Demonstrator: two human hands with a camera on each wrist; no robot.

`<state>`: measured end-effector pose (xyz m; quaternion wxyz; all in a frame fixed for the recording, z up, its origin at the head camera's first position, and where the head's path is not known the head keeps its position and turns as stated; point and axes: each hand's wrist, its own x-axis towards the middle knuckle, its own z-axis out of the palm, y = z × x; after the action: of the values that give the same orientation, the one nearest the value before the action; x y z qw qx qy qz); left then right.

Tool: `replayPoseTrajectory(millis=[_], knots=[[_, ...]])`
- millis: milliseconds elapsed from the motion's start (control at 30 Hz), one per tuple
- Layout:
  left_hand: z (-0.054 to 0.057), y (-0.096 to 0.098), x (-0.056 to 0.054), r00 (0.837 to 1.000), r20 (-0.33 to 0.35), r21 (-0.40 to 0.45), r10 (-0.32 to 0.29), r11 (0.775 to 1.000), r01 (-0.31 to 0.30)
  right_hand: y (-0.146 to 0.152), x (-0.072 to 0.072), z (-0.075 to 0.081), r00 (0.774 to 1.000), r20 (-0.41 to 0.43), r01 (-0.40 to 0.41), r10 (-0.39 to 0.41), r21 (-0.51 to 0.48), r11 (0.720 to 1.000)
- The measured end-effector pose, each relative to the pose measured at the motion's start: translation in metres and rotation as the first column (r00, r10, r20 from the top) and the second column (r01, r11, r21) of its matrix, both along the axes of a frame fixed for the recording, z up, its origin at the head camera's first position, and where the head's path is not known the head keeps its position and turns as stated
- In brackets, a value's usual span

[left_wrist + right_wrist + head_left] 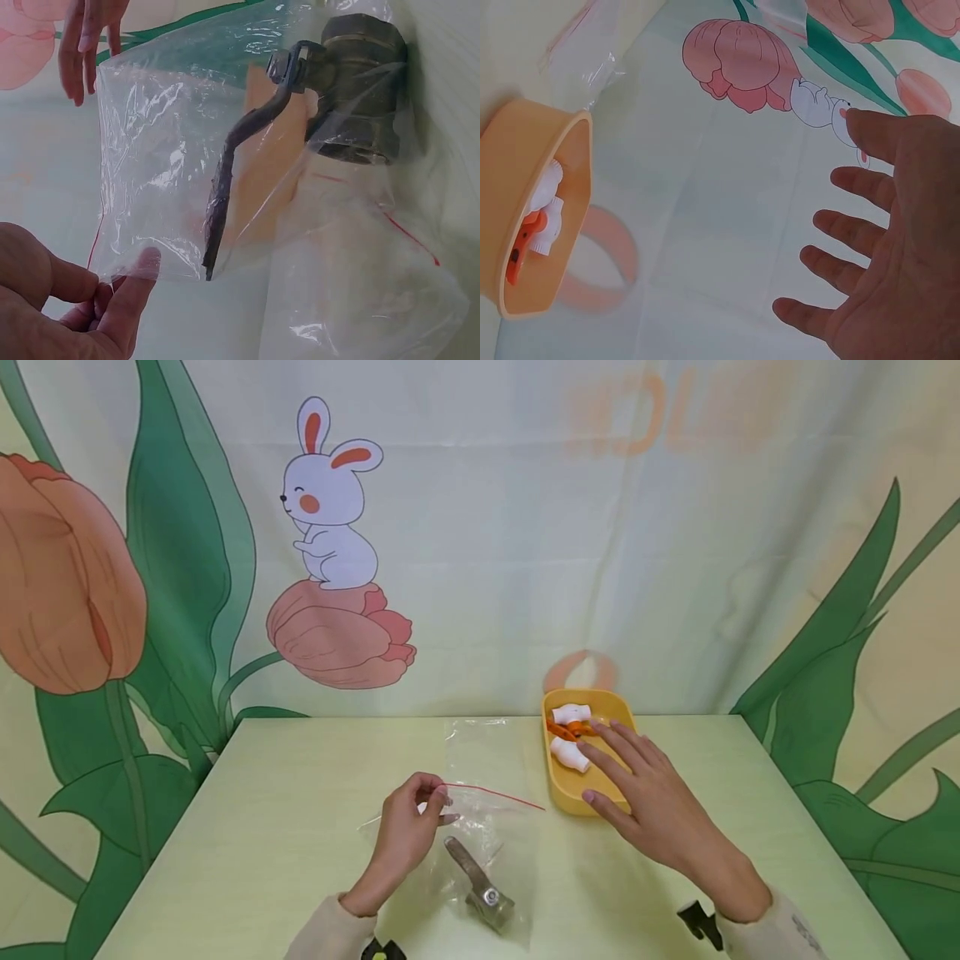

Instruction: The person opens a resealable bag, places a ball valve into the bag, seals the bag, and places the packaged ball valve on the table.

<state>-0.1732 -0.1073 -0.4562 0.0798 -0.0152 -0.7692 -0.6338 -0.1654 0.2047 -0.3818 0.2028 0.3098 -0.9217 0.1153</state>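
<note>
My left hand (412, 827) pinches the edge of a clear zip bag (165, 142) between thumb and fingertips, at the end of its red zip strip (495, 793). A dull metal ball valve with a long lever (489, 900) lies in that bag, near the front of the table; the plastic covers its body in the left wrist view. My right hand (660, 802), fingers spread and holding nothing, overlaps the right side of a yellow container (558, 797) in the head view. Two white plastic valves (570, 755) with orange handles (562, 730) sit inside the container.
Another clear bag (483, 739) lies flat towards the back of the table (300, 777), left of the container. A printed curtain (487, 568) with tulips and a rabbit hangs right behind the table's far edge.
</note>
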Motion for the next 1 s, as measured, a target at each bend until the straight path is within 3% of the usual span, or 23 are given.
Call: replayPoseTrajectory(millis=[467, 700, 1000], knots=[[-0.012, 0.002, -0.024, 0.999, -0.025, -0.136, 0.036, 0.990, -0.039, 0.000, -0.003, -0.005, 1.000, -0.019, -0.019, 0.019, -0.003, 1.000], [-0.013, 0.005, -0.033, 0.996, -0.044, -0.319, 0.075, 0.944, -0.085, 0.000, -0.005, -0.006, 1.000, 0.003, -0.013, 0.013, -0.001, 1.000], [-0.021, 0.003, -0.038, 0.997, -0.069, -0.414, 0.044, 0.908, -0.068, 0.001, -0.007, -0.008, 1.000, 0.011, -0.010, 0.010, -0.005, 1.000]])
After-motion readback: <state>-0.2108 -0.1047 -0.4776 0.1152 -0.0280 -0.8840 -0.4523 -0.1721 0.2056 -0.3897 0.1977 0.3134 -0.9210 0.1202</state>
